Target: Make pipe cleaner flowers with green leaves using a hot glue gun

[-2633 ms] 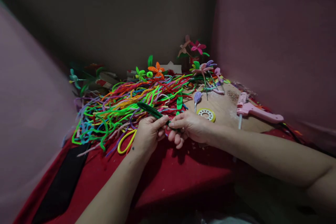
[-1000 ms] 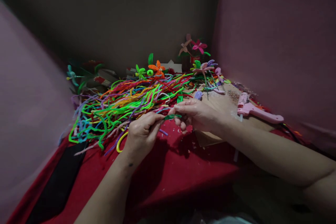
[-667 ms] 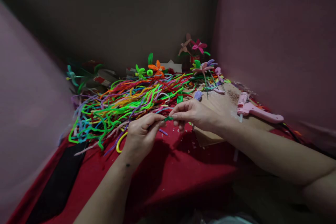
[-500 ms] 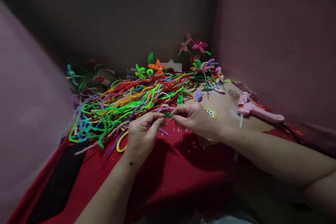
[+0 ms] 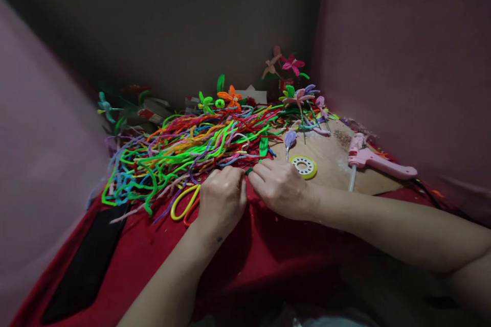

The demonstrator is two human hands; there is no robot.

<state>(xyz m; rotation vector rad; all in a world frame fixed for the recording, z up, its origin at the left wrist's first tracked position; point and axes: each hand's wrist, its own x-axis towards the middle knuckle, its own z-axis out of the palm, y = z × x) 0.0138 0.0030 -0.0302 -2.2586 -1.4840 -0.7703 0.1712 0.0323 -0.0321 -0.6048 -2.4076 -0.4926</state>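
My left hand (image 5: 223, 199) and my right hand (image 5: 282, 187) are close together over the red cloth, knuckles up. Between their fingertips shows a small bit of dark green pipe cleaner (image 5: 249, 170), pinched from both sides; most of it is hidden by the fingers. Beyond the hands spreads a heap of colourful pipe cleaners (image 5: 192, 143). A yellow loop (image 5: 174, 210), perhaps a scissor handle, lies beside my left hand. Right of my right hand is a yellow-and-white tape roll (image 5: 313, 168), with a purple pipe-cleaner bud (image 5: 290, 139) behind it.
A pink glue gun (image 5: 383, 162) lies on the tan board (image 5: 330, 150) at right, its cord trailing off. Pipe-cleaner flowers (image 5: 230, 98) stand along the back. On the left of the red cloth (image 5: 153, 260) lies a black flat strip (image 5: 88, 260). Pink walls flank both sides.
Both hands have turned knuckles up and closed in, covering more of the green pipe cleaner. My left hand has shifted right. The tape roll now shows more fully.
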